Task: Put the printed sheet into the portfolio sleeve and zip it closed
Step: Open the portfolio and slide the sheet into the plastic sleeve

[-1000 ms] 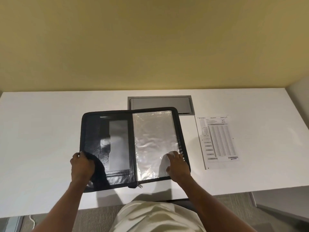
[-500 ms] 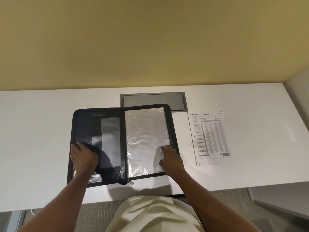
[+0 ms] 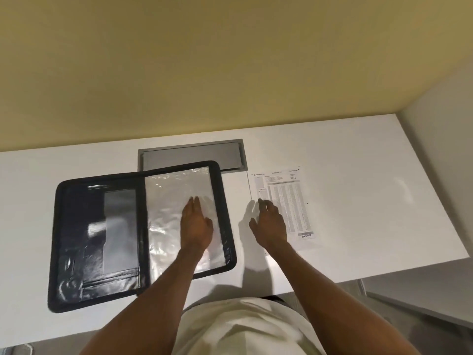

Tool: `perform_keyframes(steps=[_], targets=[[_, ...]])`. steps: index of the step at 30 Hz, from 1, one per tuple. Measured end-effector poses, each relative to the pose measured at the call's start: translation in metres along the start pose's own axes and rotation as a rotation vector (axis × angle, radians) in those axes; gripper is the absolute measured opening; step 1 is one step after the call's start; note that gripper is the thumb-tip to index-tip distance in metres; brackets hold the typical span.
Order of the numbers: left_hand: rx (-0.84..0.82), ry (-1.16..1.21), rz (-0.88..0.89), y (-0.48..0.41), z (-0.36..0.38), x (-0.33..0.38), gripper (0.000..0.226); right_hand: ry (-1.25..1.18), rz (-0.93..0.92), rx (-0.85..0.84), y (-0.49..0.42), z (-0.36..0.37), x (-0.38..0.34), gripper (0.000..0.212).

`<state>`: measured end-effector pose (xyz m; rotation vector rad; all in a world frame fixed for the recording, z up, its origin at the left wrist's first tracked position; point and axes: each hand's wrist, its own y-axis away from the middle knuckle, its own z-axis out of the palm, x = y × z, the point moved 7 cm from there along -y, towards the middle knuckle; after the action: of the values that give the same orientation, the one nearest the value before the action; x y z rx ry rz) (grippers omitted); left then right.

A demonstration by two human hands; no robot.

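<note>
White desk (image 3: 358,175) meets a yellow wall (image 3: 204,60).

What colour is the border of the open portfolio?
Black, seen in the head view: the portfolio has a black zippered border.

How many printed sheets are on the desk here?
1. The printed sheet lies flat on the desk, right of the open portfolio, partly under the right hand. Any sheets inside the portfolio's pockets would be hidden.
</note>
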<state>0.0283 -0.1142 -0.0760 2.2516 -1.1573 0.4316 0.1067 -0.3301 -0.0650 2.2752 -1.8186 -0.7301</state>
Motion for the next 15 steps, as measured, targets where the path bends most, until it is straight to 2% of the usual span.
perform_keyframes(steps=[9,13,15], targets=[[-0.127,0.215,0.008,0.015,0.088,0.110,0.066,-0.068,0.106,0.006,-0.031,-0.032,0.090,0.065],[-0.165,0.301,-0.111,0.015,0.113,0.123,0.056,-0.109,0.193,0.020,-0.040,-0.039,0.125,0.060],[-0.141,0.332,-0.167,0.015,0.121,0.126,0.042,-0.159,0.259,0.022,-0.043,-0.042,0.141,0.057]])
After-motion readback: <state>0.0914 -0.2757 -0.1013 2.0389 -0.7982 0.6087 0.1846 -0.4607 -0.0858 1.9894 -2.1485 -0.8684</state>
